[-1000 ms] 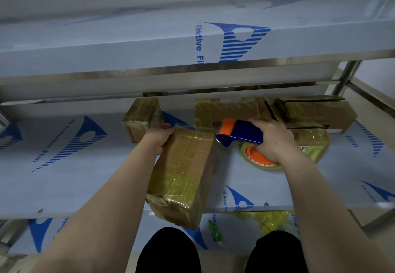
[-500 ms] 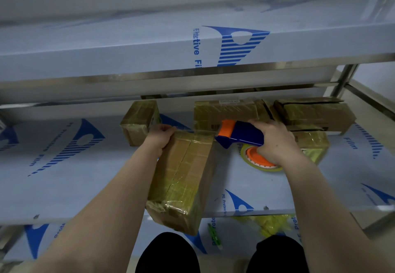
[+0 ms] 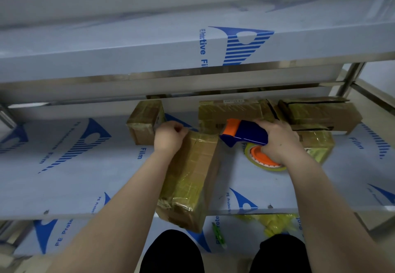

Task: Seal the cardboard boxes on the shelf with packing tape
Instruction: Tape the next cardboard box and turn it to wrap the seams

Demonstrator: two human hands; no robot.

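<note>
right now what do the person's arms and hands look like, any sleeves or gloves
No gloves, rings or watch on the left hand or right hand. The left forearm and right forearm are uncovered to the picture's edge; no sleeve shows.

Taped box (image 3: 190, 178) askew over shelf (image 3: 85, 187) edge

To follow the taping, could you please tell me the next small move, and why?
Probably swing the tape dispenser left onto the box: the right hand grips it beside the far corner, while the left hand holds the box's far end.
</note>
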